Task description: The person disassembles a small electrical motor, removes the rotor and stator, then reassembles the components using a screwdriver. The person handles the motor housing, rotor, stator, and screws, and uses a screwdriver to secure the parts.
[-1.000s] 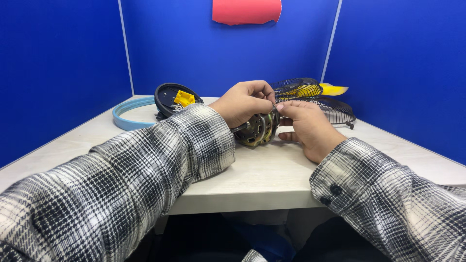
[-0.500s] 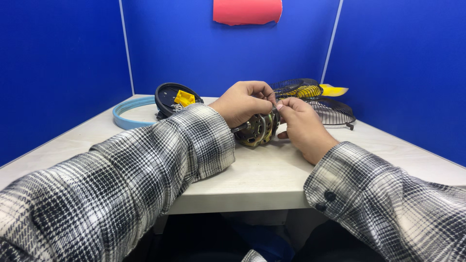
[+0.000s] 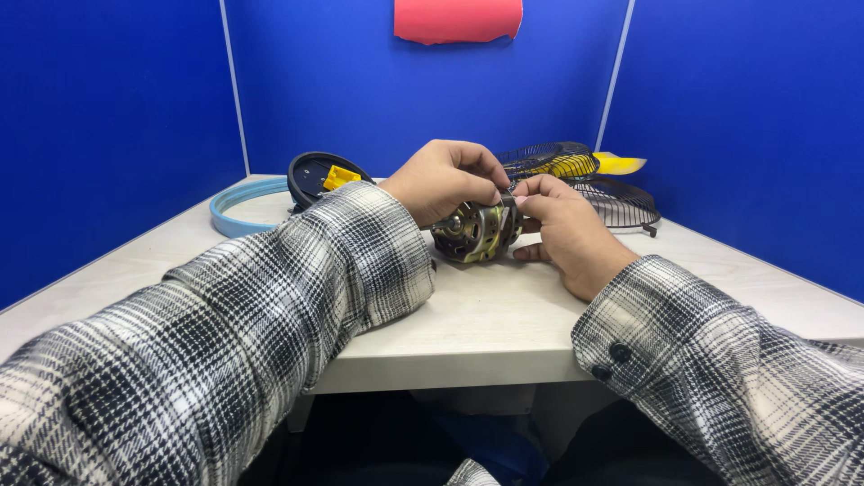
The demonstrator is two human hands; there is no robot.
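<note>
right hand (image 3: 562,229): drawn slightly nearer the body | pinch on fan motor (image 3: 474,231): tightened

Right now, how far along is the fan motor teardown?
Looks done: wire guards, yellow blade, blue ring and black round housing piece lie apart on the table. In hand: the motor rests on the table, left hand and right hand pinching something small at its top; what exactly is hidden. Left: the motor itself looks whole.
</note>
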